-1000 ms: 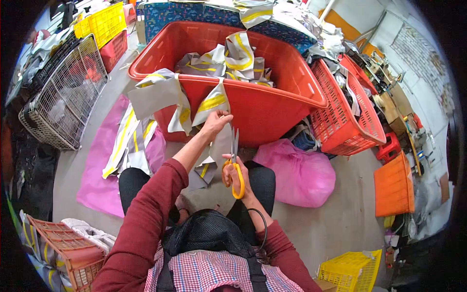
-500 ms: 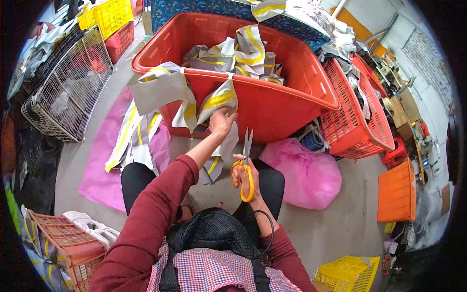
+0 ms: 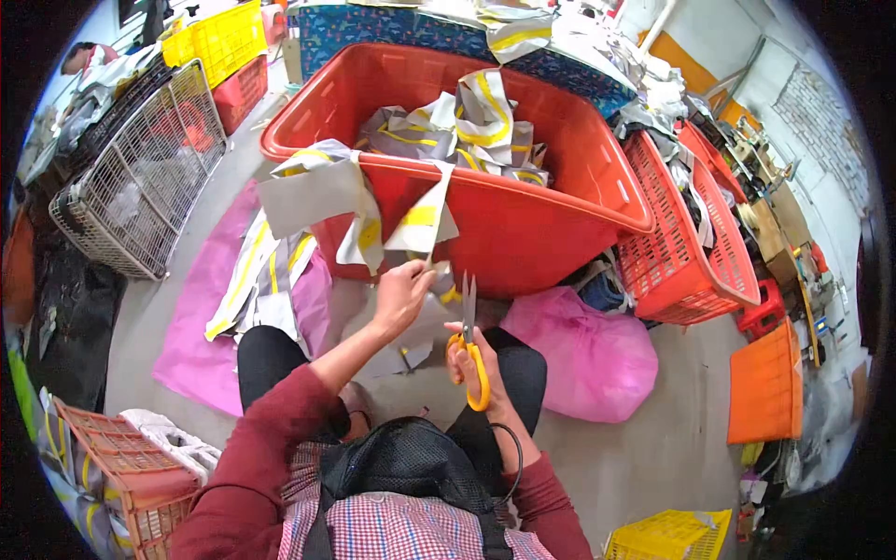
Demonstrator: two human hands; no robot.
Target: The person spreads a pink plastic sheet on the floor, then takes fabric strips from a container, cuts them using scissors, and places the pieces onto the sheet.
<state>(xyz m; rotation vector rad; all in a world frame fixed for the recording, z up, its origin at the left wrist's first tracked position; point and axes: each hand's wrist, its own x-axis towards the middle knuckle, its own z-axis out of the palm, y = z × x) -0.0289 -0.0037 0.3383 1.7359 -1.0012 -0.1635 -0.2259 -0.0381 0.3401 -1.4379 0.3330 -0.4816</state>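
Note:
My left hand [image 3: 405,294] is closed, pinching the lower end of a grey fabric strip with a yellow stripe [image 3: 422,217] that hangs over the front rim of a large red tub [image 3: 523,219]. In my right hand [image 3: 478,367] are scissors with yellow handles [image 3: 469,322], their blades pointing up and slightly apart. More striped pieces [image 3: 485,117] lie in the tub. Another grey piece [image 3: 313,196] drapes over its rim to the left of the held strip. Below my left hand, further grey pieces rest on the floor, partly hidden.
Striped strips [image 3: 261,275] lie on a pink sheet [image 3: 191,327] at the left. A full pink bag [image 3: 597,359] sits right of my knees. Wire basket [image 3: 140,177] at left, red crate [image 3: 686,238] and orange bin [image 3: 765,383] at right. At the far upper left a person [image 3: 82,58] is partly visible.
My left hand has moved down and slightly left along the strip, which now hangs straighter. My right hand and the scissors have barely moved. The view has shifted slightly.

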